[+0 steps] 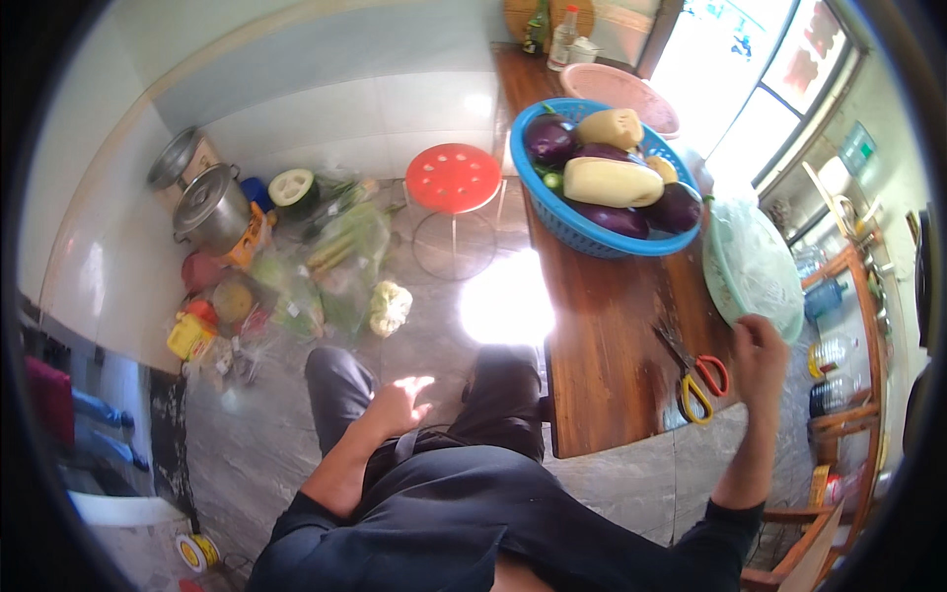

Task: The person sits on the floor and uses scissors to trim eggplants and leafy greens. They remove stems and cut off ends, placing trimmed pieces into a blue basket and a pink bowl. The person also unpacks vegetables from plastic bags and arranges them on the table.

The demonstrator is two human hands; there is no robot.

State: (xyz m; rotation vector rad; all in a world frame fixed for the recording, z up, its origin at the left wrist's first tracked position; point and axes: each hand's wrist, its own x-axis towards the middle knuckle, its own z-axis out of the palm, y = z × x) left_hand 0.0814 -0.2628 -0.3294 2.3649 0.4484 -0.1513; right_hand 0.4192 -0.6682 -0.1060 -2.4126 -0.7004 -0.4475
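My left hand (pixel 405 403) rests over my lap, its fingers apart and nothing in it. On the right, my right hand (pixel 760 355) is at the near rim of a pale green plastic basin (pixel 721 285) that has clear plastic bags (pixel 762 255) in it; whether the fingers grip the rim is unclear. Scissors (pixel 692 370) with red and yellow handles lie on the wooden table (pixel 607 355), left of that hand. Farther back stands a blue plastic basket (pixel 584 237) with eggplants (pixel 551 139) and pale peeled vegetables (pixel 612 182).
Behind the basket are a pink basket (pixel 621 92) and bottles (pixel 564 37). A red-topped stool (pixel 453 177) stands left of the table. On the floor lie a cauliflower (pixel 390 308), bagged vegetables (pixel 344 237) and a cut gourd (pixel 293 188), near a steel pot (pixel 214 211). A wooden shelf (pixel 877 370) is at right.
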